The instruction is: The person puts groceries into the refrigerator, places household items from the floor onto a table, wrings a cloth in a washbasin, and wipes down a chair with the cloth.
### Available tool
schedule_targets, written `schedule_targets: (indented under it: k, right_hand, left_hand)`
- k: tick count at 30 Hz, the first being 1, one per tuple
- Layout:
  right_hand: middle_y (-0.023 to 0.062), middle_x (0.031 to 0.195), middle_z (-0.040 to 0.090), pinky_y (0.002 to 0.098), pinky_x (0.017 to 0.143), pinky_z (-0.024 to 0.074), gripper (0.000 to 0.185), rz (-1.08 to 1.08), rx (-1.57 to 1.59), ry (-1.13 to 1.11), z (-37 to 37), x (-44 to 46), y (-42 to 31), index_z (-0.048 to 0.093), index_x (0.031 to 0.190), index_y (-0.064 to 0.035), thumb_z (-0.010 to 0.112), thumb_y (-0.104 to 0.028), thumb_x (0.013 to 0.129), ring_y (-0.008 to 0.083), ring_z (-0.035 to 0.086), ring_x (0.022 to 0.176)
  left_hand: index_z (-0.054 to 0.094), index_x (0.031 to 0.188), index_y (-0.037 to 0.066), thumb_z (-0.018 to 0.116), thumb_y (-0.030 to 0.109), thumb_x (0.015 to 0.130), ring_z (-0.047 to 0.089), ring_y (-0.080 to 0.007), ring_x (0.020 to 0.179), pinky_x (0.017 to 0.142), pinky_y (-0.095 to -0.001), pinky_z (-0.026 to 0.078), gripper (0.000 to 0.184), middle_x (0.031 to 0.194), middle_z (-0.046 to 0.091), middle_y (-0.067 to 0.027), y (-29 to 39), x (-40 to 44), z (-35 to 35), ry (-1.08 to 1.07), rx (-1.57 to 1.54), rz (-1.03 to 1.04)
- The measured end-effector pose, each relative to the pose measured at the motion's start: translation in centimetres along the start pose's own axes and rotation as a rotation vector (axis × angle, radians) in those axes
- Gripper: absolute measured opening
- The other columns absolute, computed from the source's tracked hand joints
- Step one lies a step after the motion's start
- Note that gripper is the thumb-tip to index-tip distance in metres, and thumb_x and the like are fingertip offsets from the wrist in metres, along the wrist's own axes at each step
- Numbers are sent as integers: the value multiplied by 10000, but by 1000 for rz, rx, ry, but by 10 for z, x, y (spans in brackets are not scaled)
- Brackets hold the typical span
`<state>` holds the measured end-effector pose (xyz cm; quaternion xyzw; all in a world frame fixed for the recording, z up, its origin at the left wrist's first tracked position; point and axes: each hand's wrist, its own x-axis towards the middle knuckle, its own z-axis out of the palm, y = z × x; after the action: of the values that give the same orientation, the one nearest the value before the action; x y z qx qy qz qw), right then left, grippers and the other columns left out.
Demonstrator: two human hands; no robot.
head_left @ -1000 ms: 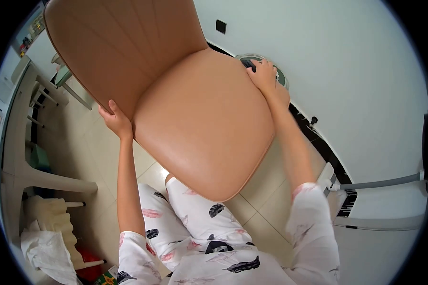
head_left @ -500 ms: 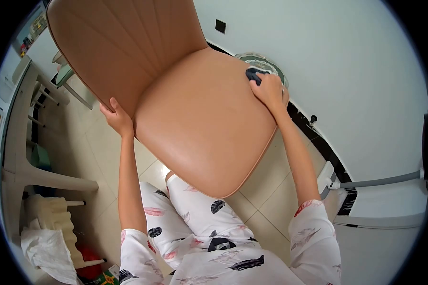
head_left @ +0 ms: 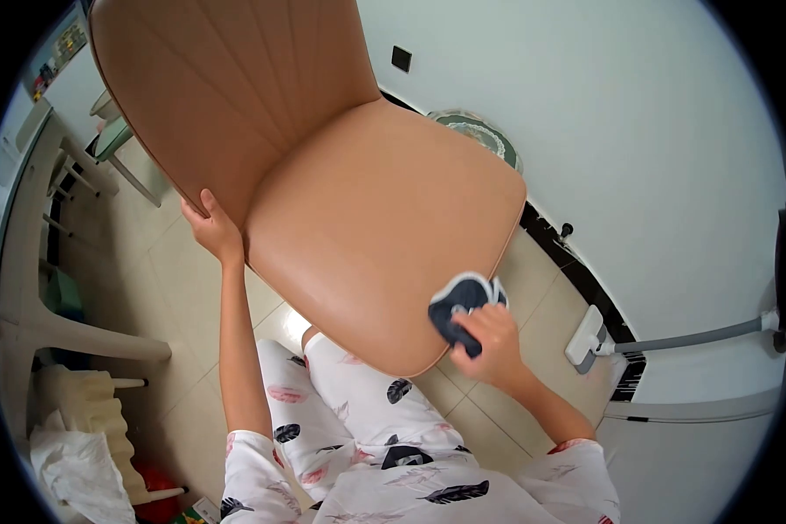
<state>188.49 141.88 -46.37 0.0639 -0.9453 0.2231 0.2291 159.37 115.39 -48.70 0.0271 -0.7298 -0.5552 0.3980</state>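
A tan leather-look chair (head_left: 384, 210) with a pleated backrest fills the middle of the head view; its seat tilts toward me. My left hand (head_left: 214, 229) is wrapped round the chair's left edge, where backrest and seat meet, thumb upward. My right hand (head_left: 489, 345) is closed on a dark blue cloth (head_left: 456, 306) with white edging, at the seat's front right corner. The cloth overlaps the seat's edge in the picture; whether it presses on it I cannot tell. The chair's legs are hidden.
Behind the chair, a round green patterned object (head_left: 485, 131) stands by the white wall (head_left: 603, 113). A grey pole with a white flat head (head_left: 585, 339) lies at right. On the left are a pale table (head_left: 96, 336), a green-seated stool (head_left: 113, 138) and a white cloth (head_left: 79, 467).
My right hand has moved with the dark cloth from the seat's far right side toward me, to the front corner. My left hand keeps its hold on the chair.
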Motion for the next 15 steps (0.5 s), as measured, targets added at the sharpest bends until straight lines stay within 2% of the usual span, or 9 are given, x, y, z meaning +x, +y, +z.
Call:
schedule_targets:
  k: [2, 4, 5, 7, 8, 10, 11, 12, 15]
  right_hand:
    - [118, 657, 507, 354, 568, 375, 253, -15, 93, -103, -8, 0, -1, 591, 787, -4, 553, -83, 549, 278, 471, 602]
    - [108, 664, 539, 327, 587, 402, 243, 135, 422, -377, -16, 6, 7, 605, 792, 0, 553, -75, 566, 251, 511, 618]
    - [59, 661, 568, 283, 618, 420, 219, 390, 639, -317, -20, 17, 6, 618, 791, -12, 568, -80, 588, 174, 541, 660]
    - [6, 667, 558, 233, 624, 416, 187, 704, 657, -340, -31, 56, 25, 620, 791, -16, 562, -101, 636, 97, 522, 686]
    - [-5, 621, 533, 228, 540, 392, 162, 551, 713, -166, -33, 83, 28, 576, 702, 2, 531, -154, 701, 71, 481, 602]
    - [24, 612, 524, 246, 553, 391, 199, 391, 517, -61, -33, 140, 53, 565, 713, -5, 499, -191, 729, 91, 464, 582]
    - [60, 614, 531, 268, 570, 403, 241, 408, 316, 2, -25, 171, 71, 573, 741, -14, 498, -243, 728, 128, 486, 580]
    - [99, 642, 566, 273, 589, 418, 294, 353, 276, 11, -23, 202, 74, 597, 809, -35, 497, -296, 720, 194, 546, 619]
    - [132, 733, 602, 354, 676, 436, 287, 293, 45, 179, 18, 282, 106, 620, 877, -90, 488, -293, 723, 270, 576, 715]
  left_hand:
    - [374, 1190, 1, 411, 504, 836, 508, -288, 1016, 831, -345, 409, 616, 1120, 511, -165, 0, -2, 0, -13, -12, -11]
    - [375, 1186, -1, 411, 504, 836, 510, -289, 1012, 828, -345, 411, 615, 1116, 513, -166, 0, 1, 1, -18, -19, -12]
    - [372, 1187, -4, 413, 502, 837, 510, -290, 1013, 830, -348, 410, 616, 1115, 513, -170, 0, 0, 2, -2, -22, 9]
    - [363, 1189, -14, 419, 489, 839, 504, -295, 1021, 838, -351, 405, 616, 1116, 509, -181, -3, -2, 1, 10, -38, 27]
    - [363, 1189, -14, 419, 489, 839, 504, -295, 1021, 838, -351, 405, 616, 1116, 509, -181, -2, -3, 0, 11, -31, 32]
    - [361, 1189, -19, 421, 484, 840, 500, -298, 1027, 845, -350, 401, 615, 1119, 506, -183, 2, -4, 0, 4, -39, 7]
    - [355, 1193, -20, 420, 481, 841, 494, -297, 1035, 847, -350, 399, 617, 1126, 502, -184, 2, -3, 0, -2, -49, 3]
    - [355, 1193, -20, 420, 481, 841, 494, -297, 1035, 847, -350, 399, 617, 1126, 502, -184, 1, -3, 0, 9, -44, 12]
    - [336, 1204, -23, 423, 469, 844, 484, -294, 1048, 855, -352, 392, 616, 1145, 485, -185, 1, -3, -1, -13, -53, -6]
